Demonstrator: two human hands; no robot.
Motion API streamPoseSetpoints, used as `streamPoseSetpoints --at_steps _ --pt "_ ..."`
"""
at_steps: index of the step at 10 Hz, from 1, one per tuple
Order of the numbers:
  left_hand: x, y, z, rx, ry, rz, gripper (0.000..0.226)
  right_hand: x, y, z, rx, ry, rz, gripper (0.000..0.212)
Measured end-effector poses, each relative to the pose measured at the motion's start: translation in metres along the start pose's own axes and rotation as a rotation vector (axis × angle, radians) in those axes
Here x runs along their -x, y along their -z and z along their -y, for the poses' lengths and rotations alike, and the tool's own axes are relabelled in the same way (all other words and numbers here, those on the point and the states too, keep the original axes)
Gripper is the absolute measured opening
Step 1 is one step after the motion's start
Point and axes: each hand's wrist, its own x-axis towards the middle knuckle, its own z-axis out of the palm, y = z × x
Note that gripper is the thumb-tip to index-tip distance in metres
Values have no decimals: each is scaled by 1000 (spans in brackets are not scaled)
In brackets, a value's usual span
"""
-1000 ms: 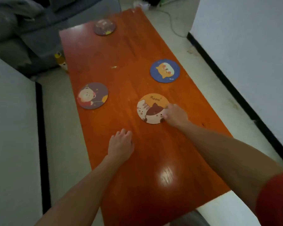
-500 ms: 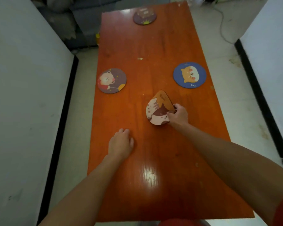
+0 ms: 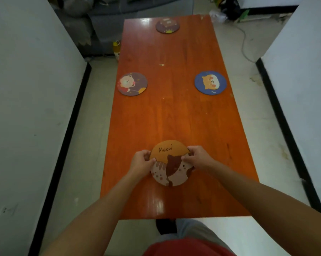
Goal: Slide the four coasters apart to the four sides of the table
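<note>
An orange "Meow" cat coaster [image 3: 169,164] lies near the front end of the long orange wooden table [image 3: 174,117]. My left hand [image 3: 140,164] grips its left edge and my right hand [image 3: 199,157] grips its right edge. A dark bear coaster [image 3: 132,84] sits by the table's left edge. Opposite it, by the right edge, is a blue dog coaster [image 3: 210,82]. A dark coaster [image 3: 167,26] rests at the far end.
White walls with black base strips run close along both long sides of the table. A grey sofa [image 3: 100,21] and a small yellow bottle [image 3: 116,49] stand beyond the far left corner. A cable [image 3: 245,45] trails on the floor at the far right.
My right hand has brought the cat coaster toward the table's front end and turned it flat. My left hand has left the tabletop and taken hold of its left edge.
</note>
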Motion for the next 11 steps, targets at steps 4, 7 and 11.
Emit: streamPoseSetpoints --at_steps 4,7,11 --pt "56 -55 54 -285 10 33 9 42 -41 -78 467 38 -246 15" --pt "76 -58 69 -518 -105 -67 36 51 -58 -96 876 152 -336 41" --pt "76 -58 74 -903 -243 -62 35 73 5 -42 860 232 -322 31"
